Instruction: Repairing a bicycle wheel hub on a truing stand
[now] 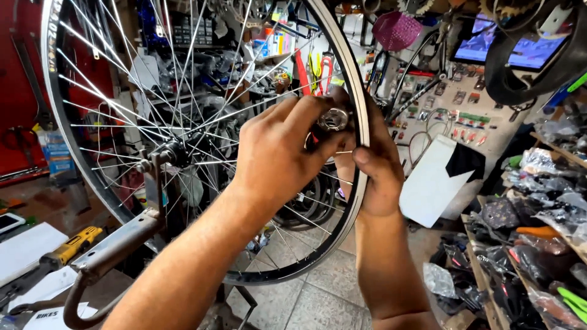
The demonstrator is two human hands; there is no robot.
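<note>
Fingers (306, 119) of left hand (278, 156) pinch a small round silver spoke tool (333, 119) at the rim (361, 110) of the stand-mounted bicycle wheel (183, 146), right hand (376, 168) clamped on rim, likely steadying it, yellow screwdriver (73, 244) lower left.

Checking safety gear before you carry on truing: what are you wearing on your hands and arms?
Nothing. The left hand and right hand are bare: no gloves, rings or watch show. Both forearms are uncovered as far as the picture's lower edge, with no sleeve, cuff or strap in view. The nails are cut short.
</note>
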